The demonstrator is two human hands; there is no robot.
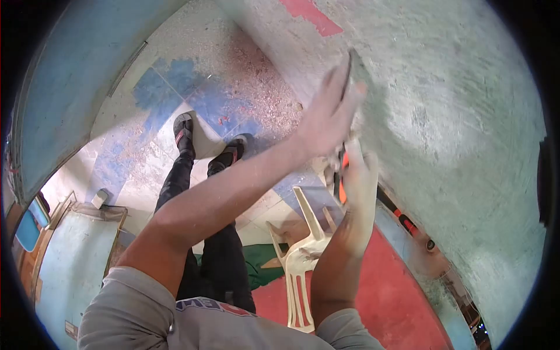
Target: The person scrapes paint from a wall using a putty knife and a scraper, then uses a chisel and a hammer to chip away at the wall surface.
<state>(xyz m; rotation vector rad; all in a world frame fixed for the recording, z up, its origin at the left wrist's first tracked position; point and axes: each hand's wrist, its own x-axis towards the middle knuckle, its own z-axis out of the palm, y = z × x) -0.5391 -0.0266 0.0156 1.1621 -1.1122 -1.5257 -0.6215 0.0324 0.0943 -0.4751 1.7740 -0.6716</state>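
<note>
My left hand (pixel 329 114) is raised beside the rough grey-green wall (pixel 455 116), its fingers blurred by motion. A thin, dark grey flat piece (pixel 350 65) shows along the fingers and seems pinched there; I cannot make out its kind. Below it, my right hand (pixel 360 178) is closed around a tool with an orange and black handle (pixel 343 185). The tool's working end is hidden by the hands. Pale dust coats both hands and forearms.
A cream plastic chair (pixel 303 256) stands below my right arm, by a red surface (pixel 391 291). Another red-and-black handled tool (pixel 406 223) lies along the wall's lower edge. Debris (pixel 262 93) litters the tiled floor near my shoes (pixel 184 128). A light blue panel (pixel 76 76) curves at left.
</note>
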